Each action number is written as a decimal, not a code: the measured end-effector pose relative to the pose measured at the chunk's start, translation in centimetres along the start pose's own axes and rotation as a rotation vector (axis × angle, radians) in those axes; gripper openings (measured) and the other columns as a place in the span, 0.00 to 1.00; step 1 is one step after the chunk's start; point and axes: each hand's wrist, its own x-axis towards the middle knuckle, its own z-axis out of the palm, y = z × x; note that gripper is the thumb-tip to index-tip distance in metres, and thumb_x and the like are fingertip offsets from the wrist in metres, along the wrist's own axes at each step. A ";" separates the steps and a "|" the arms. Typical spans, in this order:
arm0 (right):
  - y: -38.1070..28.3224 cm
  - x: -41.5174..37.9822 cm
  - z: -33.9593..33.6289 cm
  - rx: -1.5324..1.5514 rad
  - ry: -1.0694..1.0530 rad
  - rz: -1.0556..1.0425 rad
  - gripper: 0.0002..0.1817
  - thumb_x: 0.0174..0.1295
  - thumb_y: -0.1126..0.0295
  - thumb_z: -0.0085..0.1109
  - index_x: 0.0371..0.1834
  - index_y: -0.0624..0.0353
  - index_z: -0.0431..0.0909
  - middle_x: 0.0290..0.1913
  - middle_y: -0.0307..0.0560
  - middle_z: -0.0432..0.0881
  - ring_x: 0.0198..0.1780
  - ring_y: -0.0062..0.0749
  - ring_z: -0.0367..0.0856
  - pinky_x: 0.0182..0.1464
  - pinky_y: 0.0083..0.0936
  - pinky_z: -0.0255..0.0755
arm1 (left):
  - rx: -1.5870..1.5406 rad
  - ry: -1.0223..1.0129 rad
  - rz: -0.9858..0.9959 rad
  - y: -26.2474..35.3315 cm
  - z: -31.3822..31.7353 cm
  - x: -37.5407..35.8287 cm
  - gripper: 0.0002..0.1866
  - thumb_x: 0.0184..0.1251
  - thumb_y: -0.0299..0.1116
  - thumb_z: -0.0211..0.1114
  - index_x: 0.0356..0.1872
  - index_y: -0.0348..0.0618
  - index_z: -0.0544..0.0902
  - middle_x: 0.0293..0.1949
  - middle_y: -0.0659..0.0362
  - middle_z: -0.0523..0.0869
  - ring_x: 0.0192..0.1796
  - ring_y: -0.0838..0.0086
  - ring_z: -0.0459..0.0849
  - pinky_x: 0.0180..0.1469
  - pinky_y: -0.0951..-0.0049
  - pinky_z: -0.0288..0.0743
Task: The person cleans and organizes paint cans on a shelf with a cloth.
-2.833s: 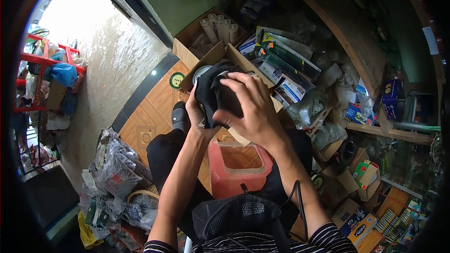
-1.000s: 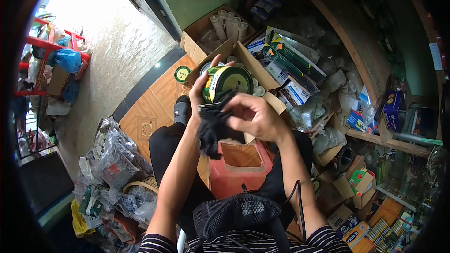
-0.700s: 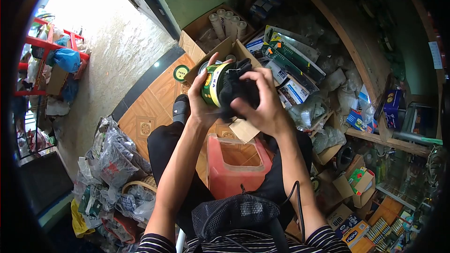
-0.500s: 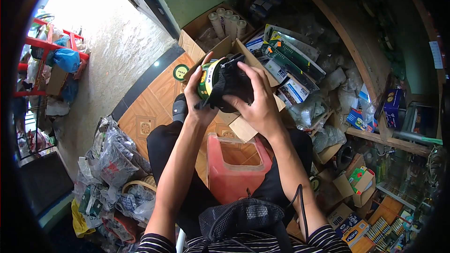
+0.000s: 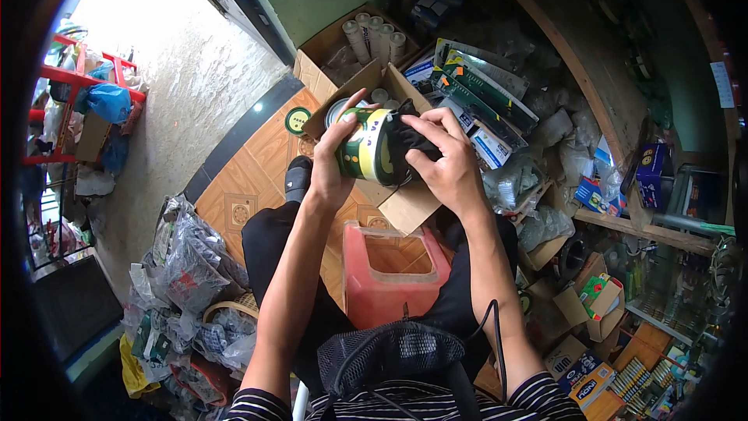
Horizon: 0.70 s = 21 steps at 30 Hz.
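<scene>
My left hand [image 5: 331, 165] is wrapped round a green and yellow can [image 5: 363, 146], which lies tilted on its side in the air. Pinched in my right hand [image 5: 450, 165] is a black cloth [image 5: 407, 137], pressed against the right end of the can and partly covering it. Just beneath and behind both hands stands an open cardboard box [image 5: 407, 209] with several cans in it, their tops partly showing. A round green and yellow can top [image 5: 298, 120] shows on the floor left of the box.
Between my legs is a red plastic stool [image 5: 396, 296]. White tubes [image 5: 375, 37] stand in another box behind. Packaged goods [image 5: 487, 93] pile up on the right, and plastic bags [image 5: 195, 265] heap at the left. A doorway opens at upper left.
The black cloth has slid off the can's side towards its right end, baring more of the label. My right hand has moved slightly right and down with the cloth.
</scene>
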 end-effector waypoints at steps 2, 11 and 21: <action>0.7 -0.1 0.0 -0.043 -0.040 -0.001 0.24 0.59 0.73 0.68 0.61 0.62 0.85 0.53 0.52 0.78 0.54 0.45 0.84 0.58 0.37 0.78 | 0.129 0.033 0.007 0.4 -0.1 -0.1 0.35 0.77 0.43 0.62 0.79 0.38 0.68 0.63 0.54 0.82 0.63 0.70 0.84 0.68 0.70 0.76; -1.6 0.0 1.9 0.009 -0.125 -0.146 0.26 0.55 0.78 0.73 0.61 0.56 0.87 0.55 0.50 0.75 0.57 0.45 0.79 0.62 0.39 0.76 | -0.159 0.059 -0.123 0.3 -1.3 0.2 0.29 0.81 0.46 0.53 0.76 0.44 0.73 0.63 0.50 0.84 0.62 0.62 0.86 0.69 0.61 0.79; -0.5 -0.4 0.4 -0.155 -0.182 -0.206 0.16 0.53 0.78 0.73 0.44 0.45 0.94 0.50 0.40 0.79 0.52 0.40 0.78 0.56 0.36 0.79 | -0.287 0.076 -0.079 2.0 -1.3 -0.7 0.31 0.79 0.49 0.52 0.77 0.44 0.71 0.64 0.51 0.84 0.65 0.59 0.85 0.68 0.53 0.81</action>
